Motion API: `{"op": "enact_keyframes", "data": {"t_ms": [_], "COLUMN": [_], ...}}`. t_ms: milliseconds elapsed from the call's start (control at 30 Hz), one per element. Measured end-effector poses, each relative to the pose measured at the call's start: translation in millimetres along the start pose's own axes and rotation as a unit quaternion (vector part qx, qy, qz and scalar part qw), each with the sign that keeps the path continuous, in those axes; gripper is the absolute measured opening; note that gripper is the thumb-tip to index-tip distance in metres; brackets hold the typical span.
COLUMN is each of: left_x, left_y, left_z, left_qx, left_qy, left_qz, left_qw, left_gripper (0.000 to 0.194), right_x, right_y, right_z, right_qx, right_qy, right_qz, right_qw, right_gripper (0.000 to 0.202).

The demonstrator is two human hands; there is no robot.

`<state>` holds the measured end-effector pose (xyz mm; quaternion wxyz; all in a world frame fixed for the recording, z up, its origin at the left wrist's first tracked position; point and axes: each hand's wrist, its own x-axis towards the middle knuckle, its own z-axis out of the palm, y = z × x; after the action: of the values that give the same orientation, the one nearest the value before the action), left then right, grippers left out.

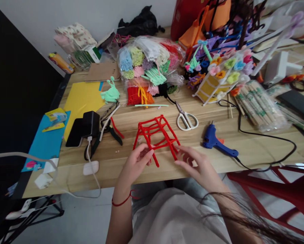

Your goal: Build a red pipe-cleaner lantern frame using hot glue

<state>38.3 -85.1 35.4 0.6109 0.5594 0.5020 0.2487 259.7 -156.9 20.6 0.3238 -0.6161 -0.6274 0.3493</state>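
A red pipe-cleaner frame (159, 146) stands on the wooden table in front of me, its legs splayed and joined by crossbars. My left hand (137, 161) pinches its near left part between thumb and fingers. At the near right leg, my right hand (199, 166) has its thumb and index finger around the leg's lower end. Some of the curled fingers of both hands are hidden. Just beyond the frame lie white-handled scissors (186, 118) and a pale green pipe cleaner (152, 105).
A blue glue gun (216, 140) lies at right, its black cord looping across the table. Pliers (113, 134), a phone (74, 134) and a black charger (91, 123) are at left. Bundled pipe cleaners (144, 64) and a flower-filled yellow basket (213, 88) stand behind.
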Motion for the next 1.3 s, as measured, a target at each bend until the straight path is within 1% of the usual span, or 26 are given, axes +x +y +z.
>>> {"op": "enact_keyframes", "data": {"t_ms": [33,67,100,133,200,233,300,333,433,533,633,700,767,800,833,867,900,967,1067,1167,1233,1300], "left_x": [0,0,0,0,0,1,1,1,0,-1,-3,-2,-1,0,1,1,2,1,-2,-6,-9,-11], "left_y": [0,1,1,2,2,2,1,0,-2,0,3,3,3,3,4,4,6,10,19,28,32,36], "left_z": [0.3,0.5,0.6,0.7,0.4,0.0,-0.7,-1.1,-1.0,0.8,4.1,6.7,9.4,10.8,12.1,13.3,14.5,16.6,19.1,20.8,21.5,22.2], "left_qx": [-0.003,-0.009,-0.019,-0.029,-0.049,-0.055,-0.061,-0.064,-0.077,-0.072,-0.090,-0.118,-0.138,-0.140,-0.141,-0.140,-0.139,-0.138,-0.131,-0.121,-0.118,-0.118], "left_qy": [0.001,0.001,0.000,-0.001,-0.007,-0.012,-0.025,-0.033,-0.037,-0.027,-0.048,-0.058,-0.047,-0.040,-0.032,-0.026,-0.020,-0.006,0.009,0.016,0.018,0.020], "left_qz": [0.000,0.000,0.000,-0.002,-0.004,-0.004,0.000,0.003,0.016,0.017,0.013,0.019,0.029,0.032,0.036,0.039,0.041,0.043,0.039,0.042,0.046,0.052], "left_qw": [1.000,1.000,1.000,1.000,0.999,0.998,0.998,0.997,0.996,0.997,0.995,0.991,0.989,0.989,0.989,0.989,0.989,0.989,0.991,0.992,0.992,0.991], "left_gripper": [0.023,0.024,0.025,0.026,0.029,0.030,0.033,0.035,0.038,0.036,0.036,0.034,0.031,0.030,0.030,0.030,0.030,0.031,0.034,0.035,0.035,0.035], "right_x": [-1,-2,-3,-5,-11,-15,-22,-24,-25,-17,-9,-8,-10,-12,-15,-17,-19,-23,-24,-23,-22,-22], "right_y": [6,14,25,37,65,78,101,109,119,114,102,88,70,59,48,36,25,7,-9,-13,-14,-15], "right_z": [-5,-12,-19,-27,-43,-50,-59,-62,-62,-57,-52,-51,-49,-48,-47,-45,-44,-39,-30,-23,-19,-18], "right_qx": [-0.009,-0.031,-0.063,-0.107,-0.201,-0.236,-0.265,-0.270,-0.296,-0.306,-0.251,-0.159,-0.010,0.082,0.171,0.243,0.290,0.333,0.348,0.342,0.340,0.341], "right_qy": [0.035,0.082,0.135,0.194,0.232,0.230,0.188,0.170,0.162,0.192,0.251,0.299,0.337,0.335,0.320,0.290,0.248,0.172,0.102,0.064,0.066,0.082], "right_qz": [-0.001,-0.001,0.005,0.010,0.023,0.025,0.034,0.039,0.061,0.098,0.117,0.125,0.134,0.133,0.124,0.111,0.101,0.105,0.115,0.117,0.127,0.134], "right_qw": [0.999,0.996,0.989,0.975,0.951,0.944,0.945,0.947,0.940,0.927,0.928,0.933,0.932,0.929,0.924,0.919,0.919,0.921,0.925,0.930,0.929,0.927], "right_gripper": [0.040,0.037,0.034,0.033,0.044,0.052,0.064,0.067,0.055,0.046,0.044,0.040,0.035,0.033,0.032,0.034,0.038,0.044,0.044,0.044,0.045,0.045]}}
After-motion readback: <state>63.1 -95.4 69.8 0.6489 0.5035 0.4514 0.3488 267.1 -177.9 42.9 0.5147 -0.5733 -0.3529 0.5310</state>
